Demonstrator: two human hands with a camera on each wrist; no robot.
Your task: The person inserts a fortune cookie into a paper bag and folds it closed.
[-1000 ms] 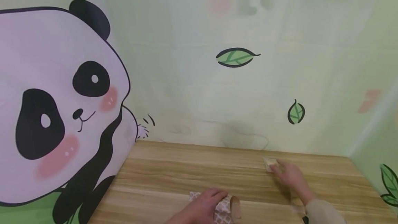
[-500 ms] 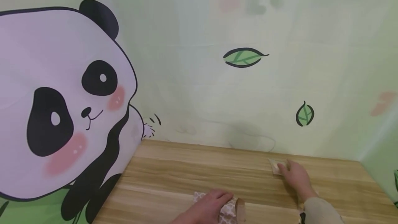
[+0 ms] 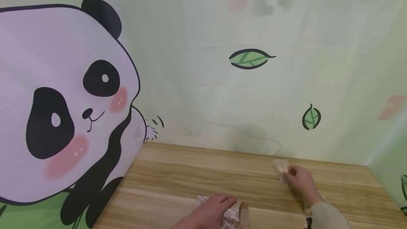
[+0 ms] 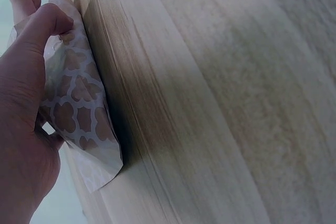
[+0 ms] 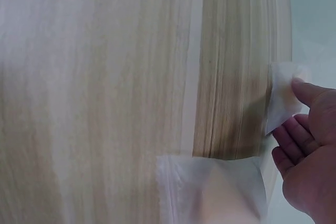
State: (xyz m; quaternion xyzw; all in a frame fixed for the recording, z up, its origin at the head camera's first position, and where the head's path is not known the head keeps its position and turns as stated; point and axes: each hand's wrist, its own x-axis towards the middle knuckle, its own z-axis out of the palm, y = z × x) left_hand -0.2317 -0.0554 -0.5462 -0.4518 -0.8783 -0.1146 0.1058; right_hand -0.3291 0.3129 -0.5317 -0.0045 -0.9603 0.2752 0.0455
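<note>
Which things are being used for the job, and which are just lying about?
Seem to be for the job:
patterned bag, gripped by left hand
small clear packet, pinched by right hand

Just there, probably:
other clear packet on the table, not held
panda picture
leaf pictures

From the head, I look forward and down across the striped, light-brown wooden surface [image 3: 178, 172]; both wrist views share it, nearer.

A white-latticed brown paper bag [image 4: 84, 98] is held on its side well short of the far edge of the surface [image 3: 175, 172]; near that edge a translucent packet [image 3: 281, 169] is pinched.
</note>
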